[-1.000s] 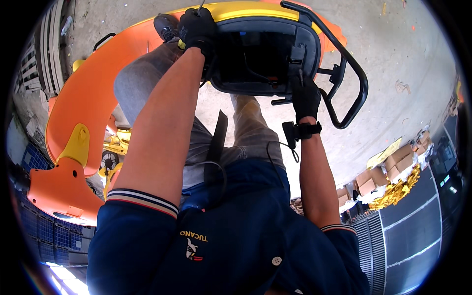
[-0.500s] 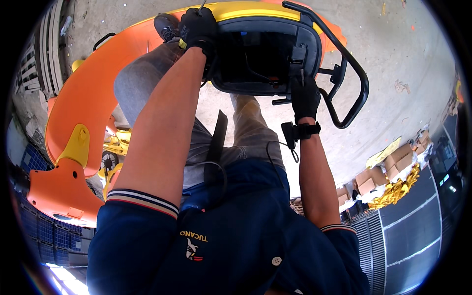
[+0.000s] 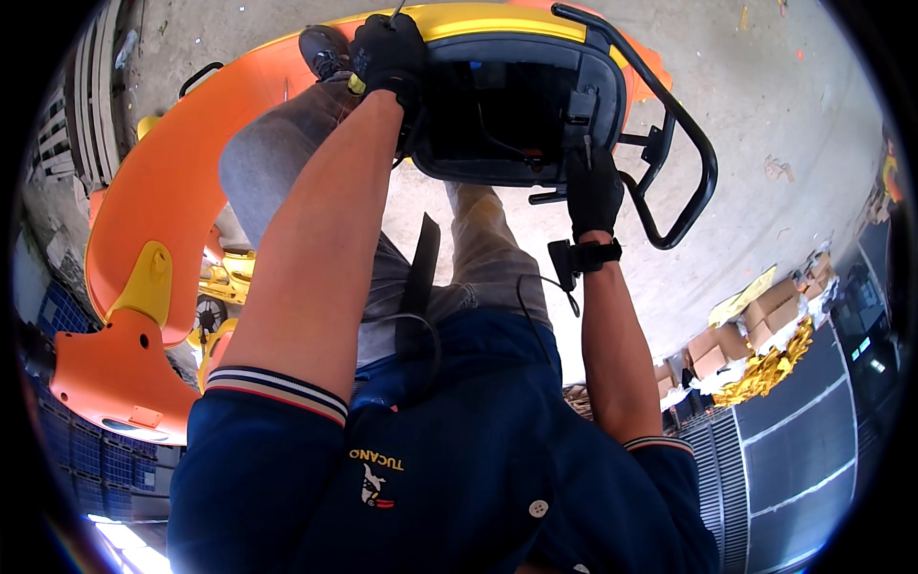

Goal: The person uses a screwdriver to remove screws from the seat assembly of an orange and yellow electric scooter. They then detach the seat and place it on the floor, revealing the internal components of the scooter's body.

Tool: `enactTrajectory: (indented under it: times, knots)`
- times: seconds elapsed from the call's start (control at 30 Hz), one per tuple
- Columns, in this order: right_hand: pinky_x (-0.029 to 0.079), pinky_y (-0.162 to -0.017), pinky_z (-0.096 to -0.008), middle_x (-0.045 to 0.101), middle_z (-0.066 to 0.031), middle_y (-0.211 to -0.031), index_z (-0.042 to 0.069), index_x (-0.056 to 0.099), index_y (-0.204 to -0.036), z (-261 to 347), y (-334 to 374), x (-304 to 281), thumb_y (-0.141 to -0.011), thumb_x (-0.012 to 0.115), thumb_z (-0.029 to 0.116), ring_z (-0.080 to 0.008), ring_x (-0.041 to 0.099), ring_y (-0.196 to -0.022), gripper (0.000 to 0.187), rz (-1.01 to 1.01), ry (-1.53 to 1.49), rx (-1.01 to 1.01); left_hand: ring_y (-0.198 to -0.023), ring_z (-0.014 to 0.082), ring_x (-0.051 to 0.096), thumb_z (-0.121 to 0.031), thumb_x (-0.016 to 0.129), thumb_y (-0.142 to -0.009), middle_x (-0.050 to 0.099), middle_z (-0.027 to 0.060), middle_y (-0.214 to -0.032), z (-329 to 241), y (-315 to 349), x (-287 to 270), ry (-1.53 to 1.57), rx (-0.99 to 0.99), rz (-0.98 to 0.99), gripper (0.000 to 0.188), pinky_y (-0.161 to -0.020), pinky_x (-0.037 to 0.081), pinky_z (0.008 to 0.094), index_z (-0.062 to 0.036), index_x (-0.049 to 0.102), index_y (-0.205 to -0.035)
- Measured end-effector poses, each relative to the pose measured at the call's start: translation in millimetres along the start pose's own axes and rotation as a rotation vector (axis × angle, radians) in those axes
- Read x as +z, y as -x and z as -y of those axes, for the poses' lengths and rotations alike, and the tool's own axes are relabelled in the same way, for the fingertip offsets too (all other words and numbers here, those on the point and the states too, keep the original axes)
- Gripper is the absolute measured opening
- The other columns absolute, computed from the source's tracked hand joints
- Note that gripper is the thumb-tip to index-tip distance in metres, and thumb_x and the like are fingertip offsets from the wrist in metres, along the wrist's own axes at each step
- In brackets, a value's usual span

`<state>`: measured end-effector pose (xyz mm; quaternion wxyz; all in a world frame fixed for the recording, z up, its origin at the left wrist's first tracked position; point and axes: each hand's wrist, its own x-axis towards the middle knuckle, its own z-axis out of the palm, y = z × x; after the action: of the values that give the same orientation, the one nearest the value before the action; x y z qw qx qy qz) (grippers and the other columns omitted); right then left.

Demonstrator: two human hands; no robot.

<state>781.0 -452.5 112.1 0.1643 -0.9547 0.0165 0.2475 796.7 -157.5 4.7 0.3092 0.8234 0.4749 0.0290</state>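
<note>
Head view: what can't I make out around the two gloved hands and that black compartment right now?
- Left hand: the glove hides what its fingers grip at the yellow rim.
- Right hand: fingertips hidden against the black compartment; the grip is unclear.
- Compartment interior: too dark to make out.
- Orange machine body: cut off by the fisheye rim.

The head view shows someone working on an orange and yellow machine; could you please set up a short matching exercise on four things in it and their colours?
Things:
1. machine's curved body
2. tubular handle bar
3. strip along the top of the open compartment
4. glove on the left hand

Colours or states:
a. yellow
b. black, gripping the compartment's upper left corner
c. orange
d. black, looping round the compartment's right side

Pairs: 1-c, 2-d, 3-a, 4-b
</note>
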Motion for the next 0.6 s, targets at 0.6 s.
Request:
enactTrajectory:
  times: [0.6]
  knots:
    - [0.048, -0.062, -0.0427, 0.063, -0.0191, -0.077, 0.0, 0.059, -0.096, -7.6, 26.3, -26.0, -0.091, 0.056, 0.018, -0.036, 0.062, -0.072, 0.018, 0.105, -0.076, -0.034, -0.082, 0.0406, 0.065, -0.034, 0.053, -0.082, 0.066, 0.0247, -0.082, -3.1, 0.9, -2.8, 0.011, -0.022, 0.01, 0.037, -0.077, 0.05, 0.047, -0.0005, 0.067, -0.084]
